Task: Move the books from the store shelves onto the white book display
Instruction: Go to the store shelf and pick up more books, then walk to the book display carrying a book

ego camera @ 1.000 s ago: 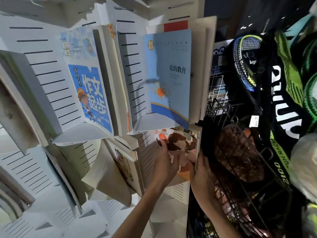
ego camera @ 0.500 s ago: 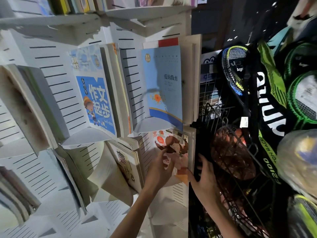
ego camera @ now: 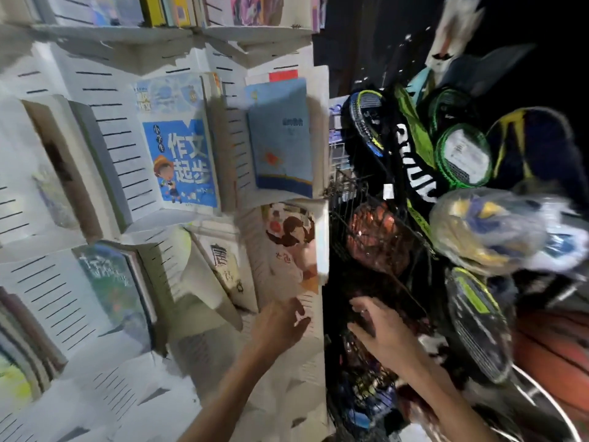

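Left hand: raised before the white display, fingers spread and relaxed, holding nothing; its fingertips lie just below the girl-cover book, apart from it as far as the blur allows. Right hand: beside the left one, just right of the display's edge, fingers loosely extended, holding nothing, in front of a dark wire rack.

Directly above the left hand, the girl-cover book stands upright in a lower pocket of the display. Left of that hand, a pale book leans tilted in the next pocket, and further left a green book stands in another. Beyond, one tier higher, a light blue book sits above the girl-cover book, with a blue book bearing a cartoon child to its left.

Above and right of the right hand, a reddish ball rests in the rack; rackets hang further off.
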`<state>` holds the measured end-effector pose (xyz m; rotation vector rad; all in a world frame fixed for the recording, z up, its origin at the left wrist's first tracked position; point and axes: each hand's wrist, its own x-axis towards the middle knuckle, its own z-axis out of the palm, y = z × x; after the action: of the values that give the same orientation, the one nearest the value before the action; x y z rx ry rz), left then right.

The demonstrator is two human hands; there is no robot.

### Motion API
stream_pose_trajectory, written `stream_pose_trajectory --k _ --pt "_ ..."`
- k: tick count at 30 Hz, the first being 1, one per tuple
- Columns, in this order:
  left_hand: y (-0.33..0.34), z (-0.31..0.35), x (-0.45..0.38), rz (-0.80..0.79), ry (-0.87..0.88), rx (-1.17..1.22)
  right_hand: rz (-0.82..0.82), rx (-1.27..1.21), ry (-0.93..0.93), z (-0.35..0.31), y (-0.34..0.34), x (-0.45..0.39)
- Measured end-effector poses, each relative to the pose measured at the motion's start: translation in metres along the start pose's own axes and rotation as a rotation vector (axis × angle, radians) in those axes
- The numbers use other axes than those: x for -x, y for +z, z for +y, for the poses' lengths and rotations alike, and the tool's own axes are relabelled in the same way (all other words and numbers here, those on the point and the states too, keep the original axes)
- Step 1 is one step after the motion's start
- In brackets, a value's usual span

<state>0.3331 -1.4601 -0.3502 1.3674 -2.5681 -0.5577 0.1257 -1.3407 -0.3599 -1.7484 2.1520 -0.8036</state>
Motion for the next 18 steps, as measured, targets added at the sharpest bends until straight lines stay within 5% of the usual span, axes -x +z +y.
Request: stream_pose_trajectory --k 10,18 --pt "0.027 0.081 0.115 -0.118 0.294 0.027 0.077 0.190 0.189 -0.021 -0.063 0.198" --pt "0.057 0.227 0.209 -0.250 0.621 0.043 0.270 0.304 0.575 -0.015 -0.140 0.408"
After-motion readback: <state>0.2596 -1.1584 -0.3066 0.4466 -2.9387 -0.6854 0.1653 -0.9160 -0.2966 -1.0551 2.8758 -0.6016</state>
